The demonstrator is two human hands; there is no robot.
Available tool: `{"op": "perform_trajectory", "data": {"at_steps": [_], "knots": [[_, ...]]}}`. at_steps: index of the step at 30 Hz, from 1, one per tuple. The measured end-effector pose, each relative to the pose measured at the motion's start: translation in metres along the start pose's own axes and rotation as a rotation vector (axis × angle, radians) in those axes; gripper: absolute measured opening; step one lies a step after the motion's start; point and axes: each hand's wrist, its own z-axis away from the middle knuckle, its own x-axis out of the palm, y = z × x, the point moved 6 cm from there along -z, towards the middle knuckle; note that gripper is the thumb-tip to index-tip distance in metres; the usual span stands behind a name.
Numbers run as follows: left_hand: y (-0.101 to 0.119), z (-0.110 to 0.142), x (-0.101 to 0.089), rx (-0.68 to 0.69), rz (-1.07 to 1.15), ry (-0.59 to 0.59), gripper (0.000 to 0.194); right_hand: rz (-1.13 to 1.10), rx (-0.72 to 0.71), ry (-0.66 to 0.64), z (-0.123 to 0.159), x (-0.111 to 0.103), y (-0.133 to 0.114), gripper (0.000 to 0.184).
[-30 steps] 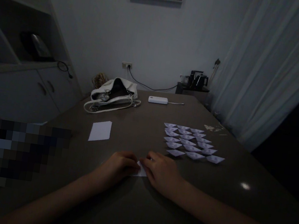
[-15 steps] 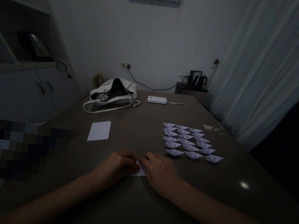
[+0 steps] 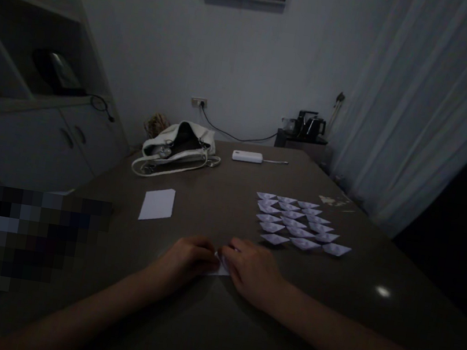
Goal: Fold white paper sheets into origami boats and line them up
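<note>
A small piece of folded white paper (image 3: 219,270) lies on the dark table between my hands, mostly covered by fingers. My left hand (image 3: 192,258) grips its left side with closed fingers. On the other side, my right hand (image 3: 251,268) presses its closed fingers on the paper's right part. Folded paper boats (image 3: 304,244) stand in rows of three beyond my right hand. Up and to the left sits a stack of blank white paper sheets (image 3: 157,204).
A white handbag (image 3: 178,149) lies at the table's far left. A white device (image 3: 247,156) with a short cable lies at the back. Paper scraps (image 3: 332,201) are near the right edge. Electric kettles (image 3: 312,127) stand behind, and a pixelated patch covers the left side.
My right fingers have shifted slightly on the paper, showing a bit more of its fold. The whole view has moved a little; the other things stay in place.
</note>
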Motion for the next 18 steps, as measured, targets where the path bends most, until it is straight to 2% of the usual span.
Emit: {"op": "perform_trajectory", "data": {"at_steps": [8,14,18], "knots": [[0.002,0.0,-0.003,0.01,0.011,-0.016,0.015,0.039,-0.009,-0.012,0.0,0.0,-0.002,0.02],[-0.001,-0.002,-0.012,-0.064,0.053,-0.021,0.017,0.027,-0.03,0.005,0.0,-0.001,-0.001,0.023],[-0.005,-0.002,-0.014,-0.035,0.082,-0.013,0.013,0.016,-0.031,0.004,0.0,0.0,0.0,0.023]]}}
